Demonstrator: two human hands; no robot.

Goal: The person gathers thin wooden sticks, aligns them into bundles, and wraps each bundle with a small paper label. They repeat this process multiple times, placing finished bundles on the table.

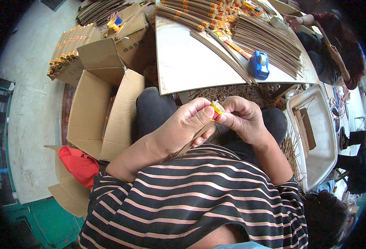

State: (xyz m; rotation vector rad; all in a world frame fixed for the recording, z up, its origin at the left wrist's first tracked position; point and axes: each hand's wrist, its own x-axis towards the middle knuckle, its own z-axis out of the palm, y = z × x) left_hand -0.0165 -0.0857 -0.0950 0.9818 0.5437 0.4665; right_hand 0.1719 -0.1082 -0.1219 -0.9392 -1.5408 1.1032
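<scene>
Above my lap I hold a bundle of thin brown incense sticks [196, 136], its end wrapped in a red and yellow paper band [216, 111]. My left hand [191, 118] is closed round the bundle just below the band, with the thumb pressed on the paper. The fingertips of my right hand [244, 118] pinch the band from the other side. The bundle slants down toward my striped shirt, and its lower end is hidden behind my left forearm.
A white table [178, 62] ahead carries loose sticks [266, 41], banded bundles [191, 14] and a blue tape dispenser [259, 65]. An open cardboard box [89, 110] stands at my left, near stacked bundles [73, 43]. A white tub [322, 137] is at right; another person [340, 45] sits beyond.
</scene>
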